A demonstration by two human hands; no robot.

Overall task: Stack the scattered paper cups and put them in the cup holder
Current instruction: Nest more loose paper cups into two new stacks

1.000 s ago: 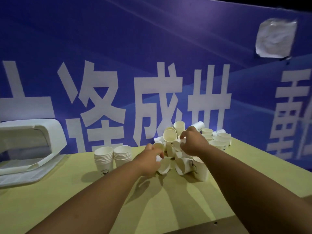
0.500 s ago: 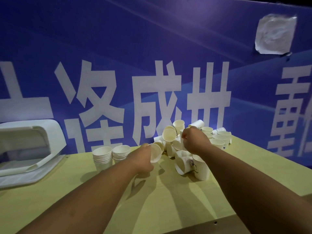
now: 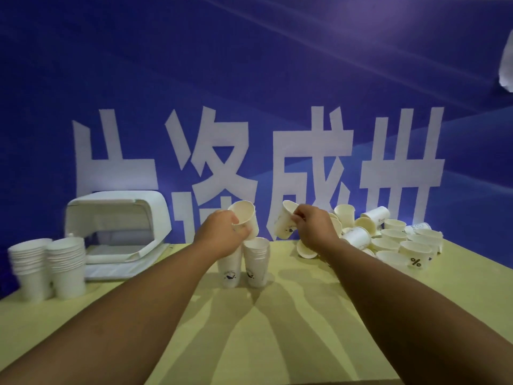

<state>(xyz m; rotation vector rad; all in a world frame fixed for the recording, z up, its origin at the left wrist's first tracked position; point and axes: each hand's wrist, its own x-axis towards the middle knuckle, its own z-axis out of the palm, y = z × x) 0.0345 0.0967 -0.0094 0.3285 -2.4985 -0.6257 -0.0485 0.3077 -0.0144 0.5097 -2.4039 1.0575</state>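
Paper cup point(image 3: 244, 217) in left hand point(image 3: 222, 232), second cup point(image 3: 285, 224) in right hand point(image 3: 314, 227)

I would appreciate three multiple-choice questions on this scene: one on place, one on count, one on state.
1. Where on the yellow-green table is the pile of loose white paper cups? A right side; B left edge; C front edge.
2. How many cup stacks stand left of the white boxy cup holder? A one; B two; C five.
3. The right hand is: A flat on the table; B gripping a white paper cup; C hanging empty.
Answers: 1 A, it lies right of the right hand; 2 B, two stand side by side; 3 B, fingers hold a tilted cup.
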